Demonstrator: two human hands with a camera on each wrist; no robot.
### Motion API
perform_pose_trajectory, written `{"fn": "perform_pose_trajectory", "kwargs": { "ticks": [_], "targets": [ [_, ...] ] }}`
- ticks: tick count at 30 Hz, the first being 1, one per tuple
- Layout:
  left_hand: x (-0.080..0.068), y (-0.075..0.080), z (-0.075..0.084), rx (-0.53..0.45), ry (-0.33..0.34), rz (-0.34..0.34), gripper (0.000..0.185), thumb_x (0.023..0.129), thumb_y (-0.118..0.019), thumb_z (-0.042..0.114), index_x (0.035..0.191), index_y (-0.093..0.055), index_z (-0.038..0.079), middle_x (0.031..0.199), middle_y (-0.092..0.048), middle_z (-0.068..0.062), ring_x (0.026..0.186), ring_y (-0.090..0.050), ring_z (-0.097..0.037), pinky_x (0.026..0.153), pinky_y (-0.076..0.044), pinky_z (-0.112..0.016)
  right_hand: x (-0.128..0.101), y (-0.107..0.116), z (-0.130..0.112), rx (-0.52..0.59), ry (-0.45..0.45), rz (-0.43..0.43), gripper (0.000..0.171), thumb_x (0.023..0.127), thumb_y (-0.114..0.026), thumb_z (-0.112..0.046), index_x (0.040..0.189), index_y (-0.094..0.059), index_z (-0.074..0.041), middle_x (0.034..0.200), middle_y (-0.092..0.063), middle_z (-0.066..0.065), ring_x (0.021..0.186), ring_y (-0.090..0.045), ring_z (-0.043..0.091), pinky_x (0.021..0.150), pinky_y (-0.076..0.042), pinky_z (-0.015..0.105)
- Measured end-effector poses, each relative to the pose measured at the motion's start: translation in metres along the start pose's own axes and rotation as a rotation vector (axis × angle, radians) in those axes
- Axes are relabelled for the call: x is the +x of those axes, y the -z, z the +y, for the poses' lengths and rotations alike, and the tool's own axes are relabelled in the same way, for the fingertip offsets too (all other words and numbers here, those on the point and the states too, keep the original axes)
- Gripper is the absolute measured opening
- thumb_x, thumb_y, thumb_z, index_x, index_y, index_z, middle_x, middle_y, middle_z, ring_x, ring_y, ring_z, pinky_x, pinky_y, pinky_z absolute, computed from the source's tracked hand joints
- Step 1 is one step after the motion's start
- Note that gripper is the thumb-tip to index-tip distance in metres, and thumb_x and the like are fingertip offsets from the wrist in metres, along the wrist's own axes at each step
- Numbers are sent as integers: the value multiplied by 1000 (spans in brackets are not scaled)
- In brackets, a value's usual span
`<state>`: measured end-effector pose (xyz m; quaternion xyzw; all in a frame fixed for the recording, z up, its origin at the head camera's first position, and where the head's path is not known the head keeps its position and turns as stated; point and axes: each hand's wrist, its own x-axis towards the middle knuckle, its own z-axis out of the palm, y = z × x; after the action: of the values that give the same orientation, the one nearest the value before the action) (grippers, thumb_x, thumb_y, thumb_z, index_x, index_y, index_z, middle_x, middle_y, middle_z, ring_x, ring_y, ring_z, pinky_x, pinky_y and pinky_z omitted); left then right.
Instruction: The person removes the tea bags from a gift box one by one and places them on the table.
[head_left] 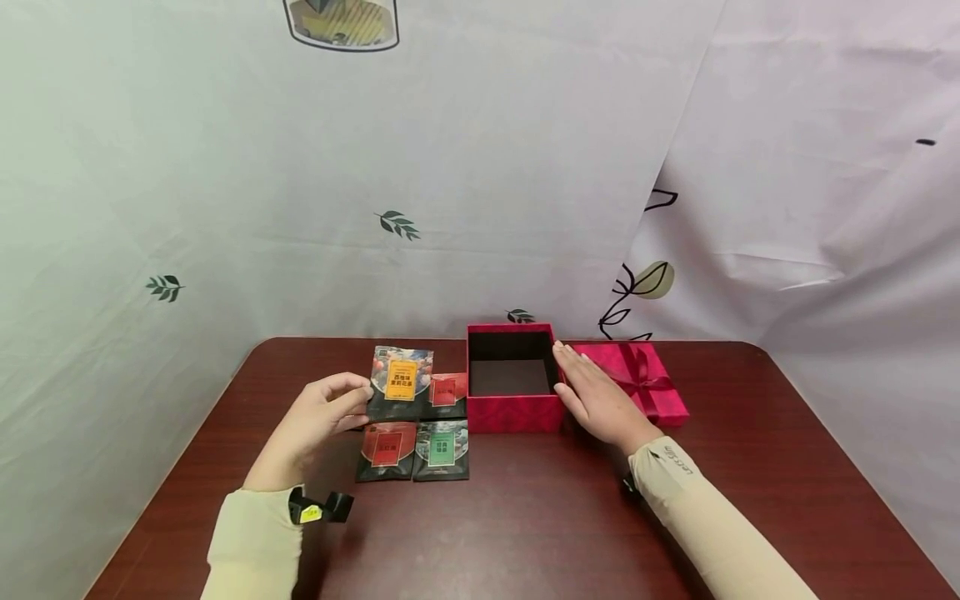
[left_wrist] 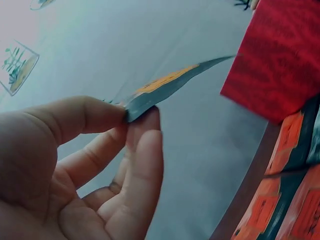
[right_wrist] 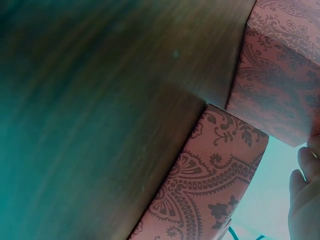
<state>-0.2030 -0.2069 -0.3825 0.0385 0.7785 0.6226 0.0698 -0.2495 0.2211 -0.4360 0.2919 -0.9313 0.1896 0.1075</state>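
Note:
Between thumb and fingertips, my left hand (head_left: 318,417) pinches the left edge of a dark sachet with a yellow-orange label (head_left: 402,382). In the left wrist view this sachet (left_wrist: 172,82) appears nearly edge-on, raised in the left hand (left_wrist: 95,165). An open red gift box (head_left: 514,415) stands right of the sachets, its dark inside bare. Along the box's right wall lies my right hand (head_left: 600,402), fingers extended. Below the raised sachet lie a red-label sachet (head_left: 387,450) and a green-label sachet (head_left: 442,450). Another red-label sachet (head_left: 448,392) is partly covered behind it.
The red box lid (head_left: 645,379) with a ribbon bow lies right of the box, partly behind the right hand. Everything rests on a dark reddish wooden table (head_left: 525,525). A pale printed cloth (head_left: 487,167) hangs behind the table's far edge.

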Motion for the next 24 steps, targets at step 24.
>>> {"fn": "perform_pose_trajectory", "kwargs": {
  "ticks": [24],
  "targets": [
    [-9, 69, -43, 144, 134, -121, 25, 102, -58, 10, 112, -63, -13, 94, -64, -4, 77, -66, -12, 73, -60, -28, 0, 1, 0, 0, 1, 1, 66, 104, -55, -27, 158, -30, 0, 164, -29, 14, 151, -26, 35, 119, -25, 55]
  ]
}}
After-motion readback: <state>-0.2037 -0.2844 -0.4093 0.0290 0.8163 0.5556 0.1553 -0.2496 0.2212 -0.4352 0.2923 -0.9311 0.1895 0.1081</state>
